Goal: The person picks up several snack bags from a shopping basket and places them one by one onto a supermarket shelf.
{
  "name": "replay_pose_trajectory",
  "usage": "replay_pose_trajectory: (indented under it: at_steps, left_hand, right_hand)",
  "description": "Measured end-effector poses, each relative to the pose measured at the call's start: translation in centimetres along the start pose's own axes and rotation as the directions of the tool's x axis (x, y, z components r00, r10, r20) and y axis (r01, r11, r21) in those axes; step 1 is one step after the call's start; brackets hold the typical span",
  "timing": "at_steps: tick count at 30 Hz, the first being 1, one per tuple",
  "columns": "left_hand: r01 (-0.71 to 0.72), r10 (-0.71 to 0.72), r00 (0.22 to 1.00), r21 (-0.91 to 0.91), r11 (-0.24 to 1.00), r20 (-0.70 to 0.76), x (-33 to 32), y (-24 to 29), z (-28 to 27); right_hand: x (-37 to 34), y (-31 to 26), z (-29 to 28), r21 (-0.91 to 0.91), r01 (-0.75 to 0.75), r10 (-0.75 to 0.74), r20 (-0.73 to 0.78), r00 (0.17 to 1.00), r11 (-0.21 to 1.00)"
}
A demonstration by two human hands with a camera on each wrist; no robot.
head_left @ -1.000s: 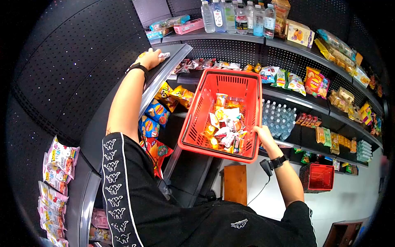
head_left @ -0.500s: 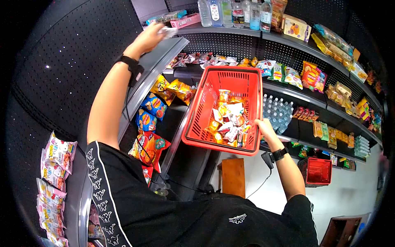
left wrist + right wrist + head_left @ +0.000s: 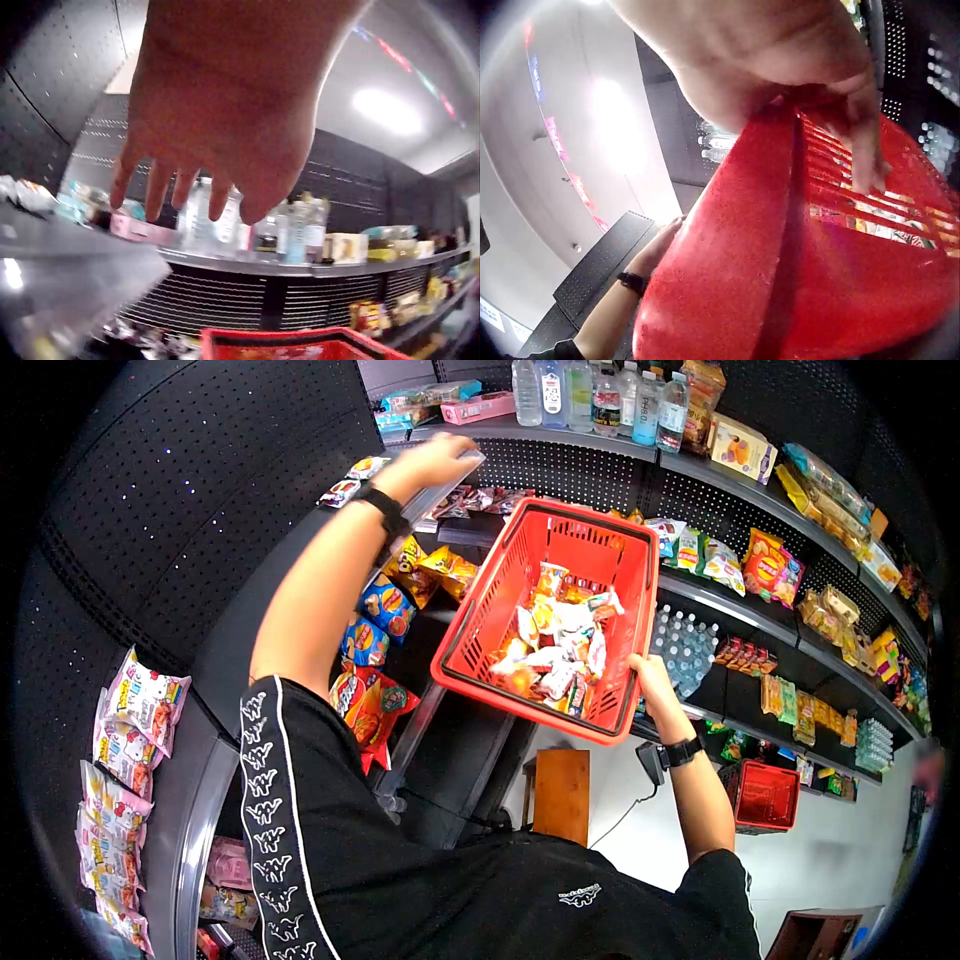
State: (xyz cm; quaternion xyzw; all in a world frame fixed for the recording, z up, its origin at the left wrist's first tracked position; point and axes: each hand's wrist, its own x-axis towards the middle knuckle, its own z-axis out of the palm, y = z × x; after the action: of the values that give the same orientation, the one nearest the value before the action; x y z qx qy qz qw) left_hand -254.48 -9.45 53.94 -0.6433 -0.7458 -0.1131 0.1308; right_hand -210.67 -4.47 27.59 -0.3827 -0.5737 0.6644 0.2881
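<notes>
My right hand [image 3: 653, 680] grips the right rim of a red plastic shopping basket [image 3: 575, 545], which is held up and tilted so its inside shows. In the right wrist view its fingers [image 3: 866, 154] curl over the rim. Many small wrapped snack packets [image 3: 560, 645], white, orange and yellow, lie in the basket. My left hand [image 3: 435, 463] is over the front edge of the upper left shelf, beside the basket. The left wrist view shows its fingers [image 3: 159, 191] spread and extended, with nothing held. Small white and orange packets [image 3: 340, 492] lie on that shelf, behind the left wrist.
Below the left shelf are yellow, blue and red chip bags [image 3: 385, 608]. Drink bottles [image 3: 605, 402] line the upper back shelf, with more water bottles [image 3: 683, 650] lower right. A second red basket [image 3: 765, 797] and a wooden stool [image 3: 561, 795] stand below. Pink-white bags [image 3: 145, 700] sit left.
My left hand took a small packet from the left shelf and lifted it away; now it is empty and nearer the basket. A white packet shows higher among the basket's contents.
</notes>
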Motion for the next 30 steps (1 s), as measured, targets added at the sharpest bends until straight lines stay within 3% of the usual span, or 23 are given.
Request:
replay_pose_trajectory:
  at_steps: [1,2,3,5,7,10,11,13,15,17,19,20,23,26,30]
  left_hand:
    - [0.132,-0.132,0.991,0.022,0.991,-0.001,-0.8,-2.3,-1.7]
    - [0.172,-0.170,0.985,0.083,0.982,-0.031,0.2,-7.2,-1.4]
    - [0.308,-0.307,0.951,0.053,0.950,-0.021,-0.8,-8.3,-2.7]
    - [0.549,-0.552,0.833,0.171,0.818,-0.035,-1.2,-12.1,-2.2]
    - [0.650,-0.667,0.745,0.240,0.721,-0.012,-1.1,-14.0,-1.0]
    - [0.635,-0.673,0.738,0.288,0.717,0.050,-0.8,-15.8,0.0]
    - [0.552,-0.588,0.809,0.332,0.765,0.010,1.4,-23.4,4.0]
    - [0.525,-0.572,0.810,0.279,0.804,0.125,0.1,-19.3,1.1]
    - [0.561,-0.581,0.813,0.324,0.761,-0.041,-1.1,-15.0,-0.7]
    - [0.491,-0.499,0.864,0.323,0.809,-0.063,-0.6,-18.6,0.7]
    - [0.520,-0.561,0.825,0.300,0.800,0.065,-0.5,-18.6,0.1]
    - [0.584,-0.637,0.764,0.307,0.751,0.105,-0.7,-18.4,0.1]
    - [0.710,-0.773,0.633,0.362,0.604,0.049,-2.3,-14.1,-0.8]
    - [0.681,-0.726,0.687,0.322,0.657,0.029,-3.0,-17.3,0.1]
    - [0.639,-0.666,0.745,0.310,0.704,-0.023,-3.7,-17.0,-0.7]
  right_hand:
    - [-0.5,0.0,0.0,-0.022,0.005,-0.005,-0.007,1.000,1.000]
    - [-0.8,0.0,-0.1,-0.042,0.014,-0.014,-0.016,1.000,0.999]
    - [-0.8,0.4,-0.4,-0.061,0.008,-0.008,-0.009,1.000,0.998]
    - [-0.5,1.5,-1.0,-0.047,0.028,-0.029,-0.014,0.999,0.999]
    - [-0.5,2.1,-1.5,-0.042,-0.016,0.016,0.002,1.000,0.999]
    - [-1.3,2.0,-2.0,-0.087,-0.027,0.029,0.028,0.999,0.996]
    - [-1.4,2.2,-2.1,-0.112,-0.038,0.039,0.010,0.999,0.993]
    - [-2.1,1.6,-2.0,-0.107,-0.017,0.019,0.022,1.000,0.994]
    - [-2.7,1.2,-2.1,-0.092,-0.051,0.054,0.032,0.998,0.995]
    - [-3.0,1.9,-2.3,-0.063,-0.058,0.060,0.037,0.998,0.996]
    - [-3.1,2.4,-2.5,-0.053,-0.056,0.058,0.039,0.998,0.997]
    - [-3.2,2.7,-2.5,-0.053,-0.052,0.053,0.036,0.998,0.997]
    - [-3.4,3.3,-2.7,-0.055,-0.037,0.039,0.038,0.999,0.998]
    - [-3.7,3.2,-2.7,-0.062,-0.010,0.013,0.042,0.999,0.998]
    - [-4.3,3.6,-3.3,-0.110,-0.013,0.019,0.058,0.998,0.994]
